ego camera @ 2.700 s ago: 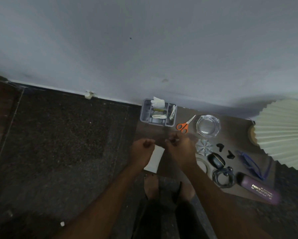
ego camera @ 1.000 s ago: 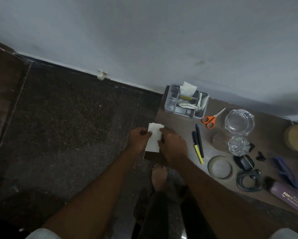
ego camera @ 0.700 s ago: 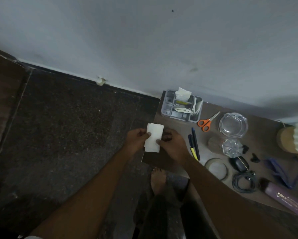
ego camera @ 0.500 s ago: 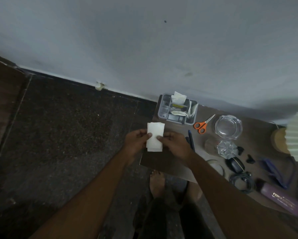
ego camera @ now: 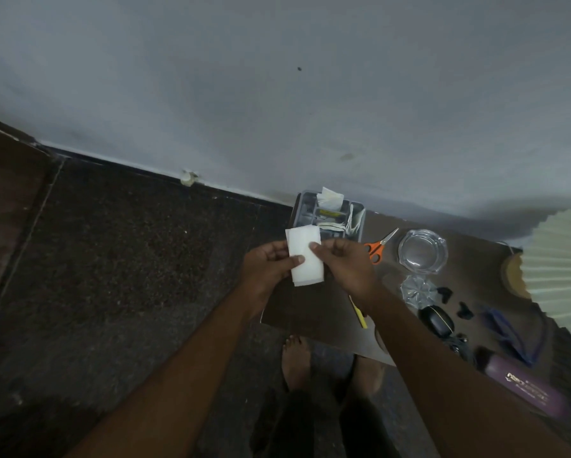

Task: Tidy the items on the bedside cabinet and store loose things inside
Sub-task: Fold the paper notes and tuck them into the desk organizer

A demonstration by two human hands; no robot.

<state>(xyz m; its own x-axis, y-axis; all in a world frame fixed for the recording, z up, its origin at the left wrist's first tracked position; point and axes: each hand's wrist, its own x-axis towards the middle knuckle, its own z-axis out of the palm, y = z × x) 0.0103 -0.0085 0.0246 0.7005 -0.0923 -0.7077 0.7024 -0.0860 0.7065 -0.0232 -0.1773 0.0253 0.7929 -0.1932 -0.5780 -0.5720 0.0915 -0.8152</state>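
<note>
Folded white paper (ego camera: 305, 259) pinched btwn left hand (ego camera: 267, 271) & right hand (ego camera: 345, 267); yellow pen (ego camera: 362, 320) mostly hidden.

The lampshade (ego camera: 562, 259) runs off the right edge. The right forearm (ego camera: 443, 375) covers most of a yellow pen (ego camera: 361, 315) and part of the cable (ego camera: 457, 345). Behind the paper (ego camera: 305, 259), fingers of the left hand (ego camera: 267, 269) are hidden. The contents of the tray (ego camera: 299, 213) are too small to tell; the label on the bottle (ego camera: 525, 390) is blurred.

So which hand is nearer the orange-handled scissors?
Right. The right hand, pinching the folded white tissue, is just beside the orange-handled scissors; the left hand holds the tissue's other edge, farther away.
</note>
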